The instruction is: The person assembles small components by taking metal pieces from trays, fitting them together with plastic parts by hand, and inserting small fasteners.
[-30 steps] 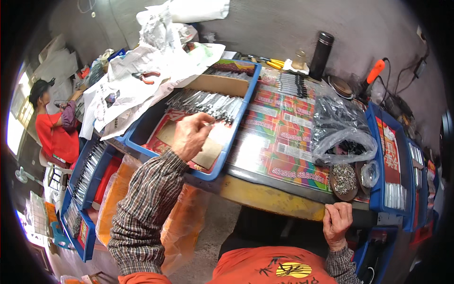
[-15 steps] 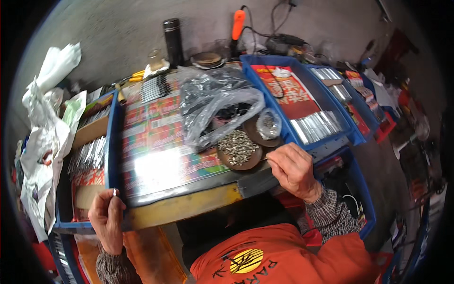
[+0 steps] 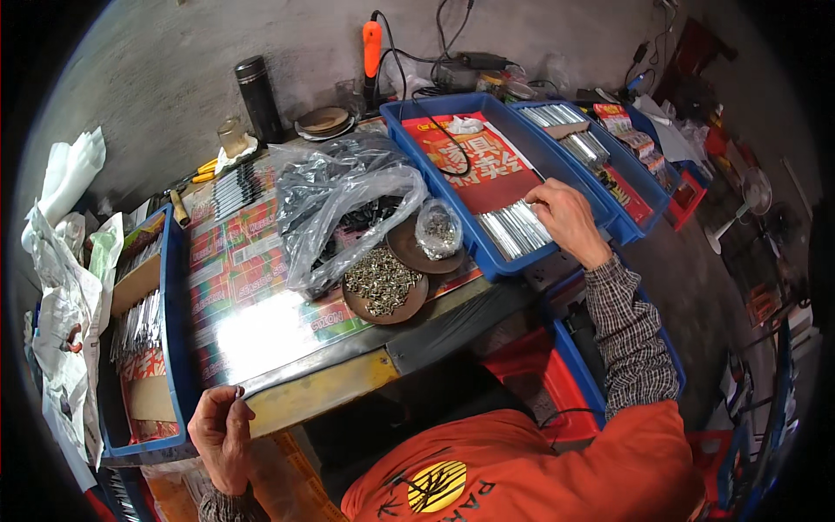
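Near the table's front left corner, my left hand (image 3: 222, 439) is closed in a pinch, with the tip of a small shiny piece (image 3: 239, 392) showing between thumb and forefinger. My right hand (image 3: 570, 222) reaches over the near blue tray (image 3: 487, 261), fingers drawn together at the right end of a row of silver metal strips (image 3: 513, 230). What those fingers hold is mostly hidden. A brown dish (image 3: 416, 306) heaped with small metal pins (image 3: 380, 280) sits at the table's front edge. Behind it, a clear bag of small parts (image 3: 438, 230) rests on a second brown dish (image 3: 404, 248).
A clear plastic bag with black pieces (image 3: 339, 217) lies mid-table. At left stands another blue tray (image 3: 178, 348) of thin silver strips, beside crumpled white wrapping (image 3: 65, 322). A dark flask (image 3: 258, 100) and an orange-handled tool (image 3: 372, 48) stand behind. More strips fill the farther blue tray (image 3: 622, 230).
My right hand has gone from the table's front edge out to the row of strips in the blue tray. My left hand keeps its pinch. The whole view has shifted toward the right.
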Motion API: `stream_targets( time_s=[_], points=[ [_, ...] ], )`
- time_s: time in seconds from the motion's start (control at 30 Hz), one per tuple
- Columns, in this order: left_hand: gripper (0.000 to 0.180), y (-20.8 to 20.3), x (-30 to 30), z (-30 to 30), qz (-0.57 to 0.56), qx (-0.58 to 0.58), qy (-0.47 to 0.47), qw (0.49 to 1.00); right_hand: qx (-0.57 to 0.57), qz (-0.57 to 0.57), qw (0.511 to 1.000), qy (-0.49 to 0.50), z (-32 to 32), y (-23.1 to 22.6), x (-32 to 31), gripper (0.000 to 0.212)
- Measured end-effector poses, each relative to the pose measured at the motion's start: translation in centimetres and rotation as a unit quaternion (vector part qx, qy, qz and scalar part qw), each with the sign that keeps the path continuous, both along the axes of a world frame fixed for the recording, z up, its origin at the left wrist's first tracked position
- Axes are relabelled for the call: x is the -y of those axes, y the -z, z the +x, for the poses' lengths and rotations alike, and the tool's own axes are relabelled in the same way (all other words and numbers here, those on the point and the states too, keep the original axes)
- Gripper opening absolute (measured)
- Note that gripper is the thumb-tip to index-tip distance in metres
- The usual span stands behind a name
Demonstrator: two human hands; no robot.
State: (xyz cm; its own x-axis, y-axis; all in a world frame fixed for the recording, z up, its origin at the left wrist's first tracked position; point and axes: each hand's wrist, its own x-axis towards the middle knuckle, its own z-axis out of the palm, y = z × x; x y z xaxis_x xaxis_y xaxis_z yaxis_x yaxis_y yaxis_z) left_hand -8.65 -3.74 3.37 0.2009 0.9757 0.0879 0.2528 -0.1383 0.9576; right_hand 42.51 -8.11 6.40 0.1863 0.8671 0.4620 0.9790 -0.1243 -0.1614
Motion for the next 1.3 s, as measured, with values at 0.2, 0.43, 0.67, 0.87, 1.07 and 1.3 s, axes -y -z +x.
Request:
stream_targets(
  time_s=[0.2,0.43,0.67,0.87,1.07,1.3],
  points=[
    [0.007,0.9,0.2,1.9,0.012,-0.001,0.031,0.999,0.035,-0.037,0.999,0.0,1.8,1.5,-0.8,0.024],
    [0.008,1.8,0.3,3.1,0.005,-0.006,0.037,0.999,0.035,-0.095,0.994,0.036,1.7,1.2,-1.8,0.023],
    [0.008,1.7,0.7,4.0,-0.01,-0.011,0.043,0.999,0.016,-0.069,0.997,0.032,2.3,1.2,-2.0,0.018],
    [0.009,1.8,1.2,4.4,0.005,-0.012,0.041,0.999,-0.02,-0.048,0.997,0.05,1.7,0.6,-1.9,0.021],
    [0.008,1.7,1.9,4.6,0.006,-0.007,0.034,0.999,-0.044,-0.037,0.996,0.075,2.6,1.2,-0.5,0.016],
    [0.009,1.6,2.4,4.8,0.037,-0.033,0.02,0.999,-0.138,0.095,0.986,0.007,-1.9,-0.2,1.0,0.011]
  ],
)
